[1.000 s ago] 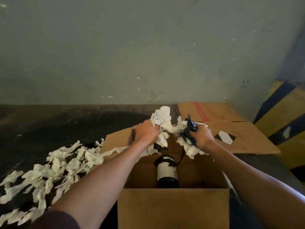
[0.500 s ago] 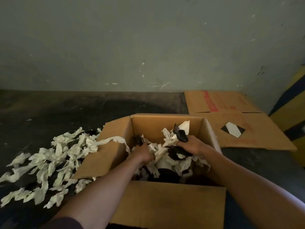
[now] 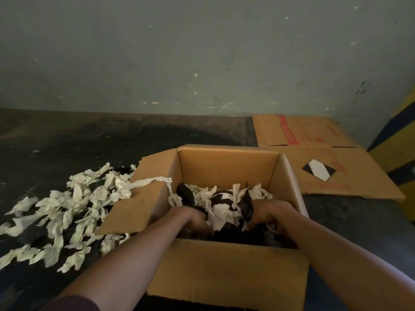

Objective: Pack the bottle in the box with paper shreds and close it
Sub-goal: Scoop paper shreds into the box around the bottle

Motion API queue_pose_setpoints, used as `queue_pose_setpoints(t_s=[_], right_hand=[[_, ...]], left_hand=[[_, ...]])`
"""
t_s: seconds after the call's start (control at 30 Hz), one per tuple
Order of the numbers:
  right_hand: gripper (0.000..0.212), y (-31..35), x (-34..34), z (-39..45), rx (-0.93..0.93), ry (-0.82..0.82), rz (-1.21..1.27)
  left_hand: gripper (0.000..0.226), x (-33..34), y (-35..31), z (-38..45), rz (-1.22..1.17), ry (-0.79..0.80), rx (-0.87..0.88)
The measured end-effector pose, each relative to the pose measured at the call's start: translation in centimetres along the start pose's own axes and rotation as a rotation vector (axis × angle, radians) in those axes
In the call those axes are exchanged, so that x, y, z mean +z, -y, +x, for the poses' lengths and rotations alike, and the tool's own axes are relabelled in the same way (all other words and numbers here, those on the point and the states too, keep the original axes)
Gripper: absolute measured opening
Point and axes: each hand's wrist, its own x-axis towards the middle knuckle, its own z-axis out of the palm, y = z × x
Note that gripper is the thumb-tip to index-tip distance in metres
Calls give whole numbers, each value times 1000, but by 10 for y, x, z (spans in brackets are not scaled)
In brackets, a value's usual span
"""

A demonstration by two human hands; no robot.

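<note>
Setting: dark scuffed floor (image 3: 67, 140) against pale green wall (image 3: 202, 52); flattened cardboard sheet (image 3: 325, 167) at 2 o'clock from centre, yellow-and-blue striped surface (image 3: 404, 135) at 3 o'clock.

Box (image 3: 226, 265) — open corrugated carton at 6 o'clock, flaps folded outward, left flap lying toward the loose heap; presumably kept splayed so both arms can reach the interior.

Bottle (image 3: 221, 207) — dark glass with white label, lying inside the box on its side, partly buried. Long axis running 12 to 6 o'clock, roughly parallel to the side walls. Base apparently toward the near wall; neck end hidden under paper, so pointing direction judged only, not confirmed.

Paper shreds (image 3: 67, 212) — main heap on floor at 9 o'clock, just beside the left flap; one strip draped over that flap into the box; further white and dark strips packed around the bottle.

Left hand (image 3: 195, 221) — inside the box, left of the bottle, fingers curled down into the shreds; whether gripping or merely pressing cannot be told.

Right hand (image 3: 265, 215) — inside the box, right of the bottle, fingers curled round a dark crumpled strip.

Placement rationale, as judgement: hands flanking the bottle to tuck padding down both sides, wedging it centrally. Flaps not yet closed.
</note>
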Motion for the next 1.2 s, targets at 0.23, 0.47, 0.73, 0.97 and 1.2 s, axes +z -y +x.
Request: queue_pose_setpoints(t_s=[0.23, 0.47, 0.73, 0.97, 1.2], right_hand=[[74, 2, -2, 9, -66, -85, -12], [51, -1, 11, 11, -49, 110, -105], [47, 6, 21, 2, -109, 364, -214], [34, 1, 7, 4, -89, 205, -64], [58, -8, 23, 34, -23, 143, -203]], left_hand=[[65, -25, -2, -10, 113, -117, 103], [57, 8, 20, 3, 24, 168, 73], [51, 6, 19, -8, 30, 235, 112], [46, 4, 20, -5, -6, 182, 143], [55, 7, 23, 13, 104, 205, 18]])
